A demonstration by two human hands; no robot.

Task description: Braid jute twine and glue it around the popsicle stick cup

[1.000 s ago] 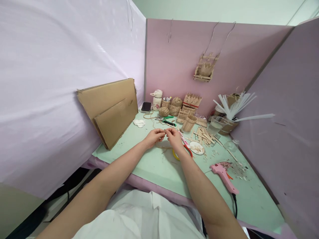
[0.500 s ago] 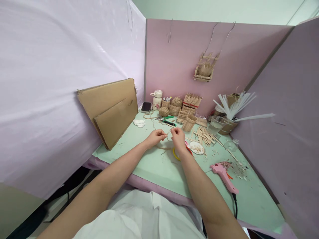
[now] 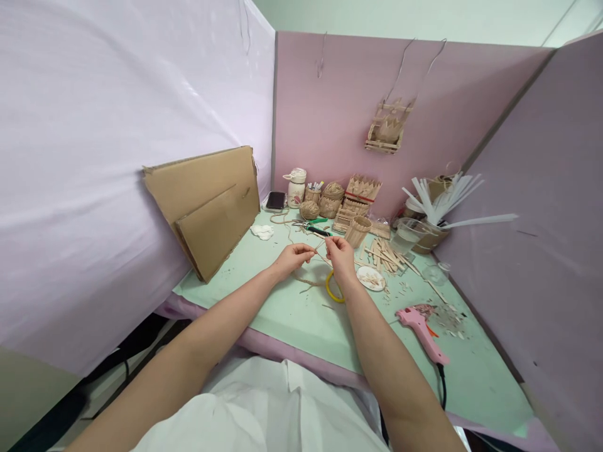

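Over the middle of the green table, my left hand (image 3: 293, 259) pinches a thin strand of twine (image 3: 322, 255). To its right, my right hand (image 3: 341, 256) is closed in a pinch on another part of the same twine, a short gap away. Between the two hands the strand looks looped and crossed. Another length of twine (image 3: 308, 281) lies on the table below. Partly hidden behind my right wrist are scissors, of which a yellow handle (image 3: 332, 289) shows. A small round cup of wooden sticks (image 3: 358, 231) stands just beyond my right hand.
A pink glue gun (image 3: 423, 333) lies at the right with its cord. Near it are loose wooden sticks (image 3: 387, 256) and a white dish (image 3: 370, 278). Pliers (image 3: 318, 231) and a twine ball (image 3: 309, 209) are at the back. Cardboard (image 3: 217, 213) leans at the left.
My right hand has moved slightly up and to the right, away from my left hand. The twine between them now spreads wider. My left hand has hardly moved.
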